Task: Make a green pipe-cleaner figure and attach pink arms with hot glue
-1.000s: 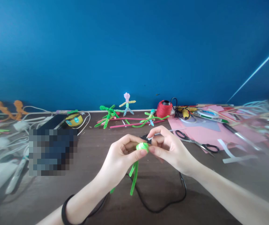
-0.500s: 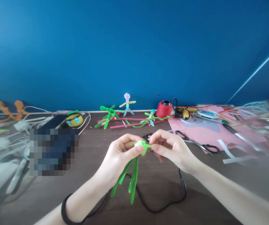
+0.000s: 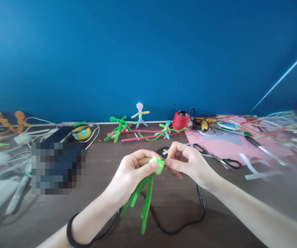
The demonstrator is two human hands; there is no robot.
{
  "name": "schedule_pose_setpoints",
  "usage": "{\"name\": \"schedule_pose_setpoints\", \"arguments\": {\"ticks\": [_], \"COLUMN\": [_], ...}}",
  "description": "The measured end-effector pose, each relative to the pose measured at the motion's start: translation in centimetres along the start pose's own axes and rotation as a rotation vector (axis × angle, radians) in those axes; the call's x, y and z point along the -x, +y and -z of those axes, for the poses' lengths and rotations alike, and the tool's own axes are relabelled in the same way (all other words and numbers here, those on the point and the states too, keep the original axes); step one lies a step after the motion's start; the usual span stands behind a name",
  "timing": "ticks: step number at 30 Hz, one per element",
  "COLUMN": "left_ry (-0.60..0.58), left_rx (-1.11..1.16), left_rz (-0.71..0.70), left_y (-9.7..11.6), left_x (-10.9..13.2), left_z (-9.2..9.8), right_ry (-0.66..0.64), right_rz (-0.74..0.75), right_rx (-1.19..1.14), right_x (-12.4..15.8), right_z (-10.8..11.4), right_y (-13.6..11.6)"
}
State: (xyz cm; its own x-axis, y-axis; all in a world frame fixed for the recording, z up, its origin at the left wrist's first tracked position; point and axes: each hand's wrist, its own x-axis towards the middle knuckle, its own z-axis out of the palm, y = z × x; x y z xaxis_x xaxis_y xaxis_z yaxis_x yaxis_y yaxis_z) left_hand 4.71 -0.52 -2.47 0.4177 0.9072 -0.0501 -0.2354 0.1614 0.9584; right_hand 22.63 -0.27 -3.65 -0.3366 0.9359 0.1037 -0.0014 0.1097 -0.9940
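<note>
1. Dark green fuzzy pipe-cleaner strands (image 3: 148,197): dangling, straight, not wound.
2. Left hand (image 3: 134,169): thumb and fingers clamped on light green coiled pipe-cleaner ball (image 3: 159,166), above brown worktop (image 3: 105,160). Ball looks mostly wound.
3. Right hand (image 3: 188,164): thumb and forefinger pinched on ball's right edge; exact tip unclear.
4. Behind: green many-limbed fuzzy figure (image 3: 119,128), pink-headed yellow-armed fuzzy figure (image 3: 139,115), apparently complete.
</note>
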Motion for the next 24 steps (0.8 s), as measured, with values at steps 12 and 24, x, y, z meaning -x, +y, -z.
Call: {"name": "schedule_pose_setpoints", "arguments": {"ticks": [12,24], "left_ry": [-0.098,-0.068], "left_rx": [0.061,-0.017], "left_rz": [0.035,0.068], "left_y": [0.03,-0.03], "left_x": [-0.04,-0.01], "left_z": [0.09,-0.10], "right_ry": [-0.079,-0.085], "right_rz": [-0.044,-0.028], "right_rx": [-0.119,-0.081], "right_x": [-0.45,-0.44], "right_z": [0.35,0.45], "right_y": [0.24,0.36]}}
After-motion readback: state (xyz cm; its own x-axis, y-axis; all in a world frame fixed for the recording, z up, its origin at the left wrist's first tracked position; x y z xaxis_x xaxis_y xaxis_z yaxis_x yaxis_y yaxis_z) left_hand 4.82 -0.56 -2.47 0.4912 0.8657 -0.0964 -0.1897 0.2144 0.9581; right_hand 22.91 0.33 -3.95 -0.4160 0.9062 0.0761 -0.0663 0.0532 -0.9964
